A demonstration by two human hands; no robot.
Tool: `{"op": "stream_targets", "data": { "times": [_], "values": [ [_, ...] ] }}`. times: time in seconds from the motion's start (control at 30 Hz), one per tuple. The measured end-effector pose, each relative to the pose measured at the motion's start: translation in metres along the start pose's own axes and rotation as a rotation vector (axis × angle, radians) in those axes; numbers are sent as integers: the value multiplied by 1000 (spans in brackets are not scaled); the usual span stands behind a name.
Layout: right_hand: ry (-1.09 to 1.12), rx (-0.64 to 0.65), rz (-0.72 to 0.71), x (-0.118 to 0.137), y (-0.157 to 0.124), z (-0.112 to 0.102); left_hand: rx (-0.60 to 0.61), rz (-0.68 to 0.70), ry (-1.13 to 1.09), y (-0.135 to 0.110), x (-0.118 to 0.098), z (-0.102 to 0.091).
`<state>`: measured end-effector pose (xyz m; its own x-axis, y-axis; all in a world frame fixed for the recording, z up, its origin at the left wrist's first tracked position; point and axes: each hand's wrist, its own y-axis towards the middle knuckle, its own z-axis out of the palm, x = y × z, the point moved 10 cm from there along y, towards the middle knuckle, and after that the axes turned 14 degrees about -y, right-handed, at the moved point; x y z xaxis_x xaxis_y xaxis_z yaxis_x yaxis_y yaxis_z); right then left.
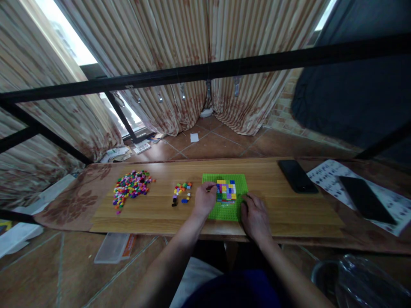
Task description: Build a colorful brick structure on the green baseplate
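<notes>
A green studded baseplate (pixel 224 213) lies on the wooden board, with a block of multicoloured toy bricks (pixel 226 191) built up on its middle. My left hand (pixel 204 200) is over the plate's left side, its thumb and fingertips pinched together right beside the bricks. Whatever is in that pinch is too small to name. At the plate's right edge rests my right hand (pixel 256 216), its fingers curled over the edge and holding it. Left of my left hand are several loose bricks (pixel 183 187), among them black bricks (pixel 174 202) and blue ones (pixel 185 200).
A large heap of small colourful bricks (pixel 131 188) lies on the board's left part. To the right are a black phone (pixel 297 176), a printed sheet (pixel 327 170) and a dark flat slab (pixel 367 200) on the sheet. A black metal rail (pixel 192 73) crosses beyond the table.
</notes>
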<state>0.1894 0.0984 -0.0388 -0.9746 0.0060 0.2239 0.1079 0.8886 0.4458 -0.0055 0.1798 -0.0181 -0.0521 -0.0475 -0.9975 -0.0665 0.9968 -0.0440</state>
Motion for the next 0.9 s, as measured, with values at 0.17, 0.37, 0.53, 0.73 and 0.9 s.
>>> {"op": "stream_targets", "data": {
  "times": [0.17,0.37,0.53,0.73,0.9],
  "values": [
    [-15,-3,-9,1,0,-1,41,6,109,-1,-6,0],
    [-12,-6,-13,2,1,-3,96,7,222,4,-13,2],
    [5,-11,-11,2,0,-3,83,-30,168,7,-9,0],
    [-18,-7,-13,2,0,-3,85,-62,70,9,0,0],
    [-5,-4,-9,2,1,-4,69,-138,-23,11,8,1]
  ]
}}
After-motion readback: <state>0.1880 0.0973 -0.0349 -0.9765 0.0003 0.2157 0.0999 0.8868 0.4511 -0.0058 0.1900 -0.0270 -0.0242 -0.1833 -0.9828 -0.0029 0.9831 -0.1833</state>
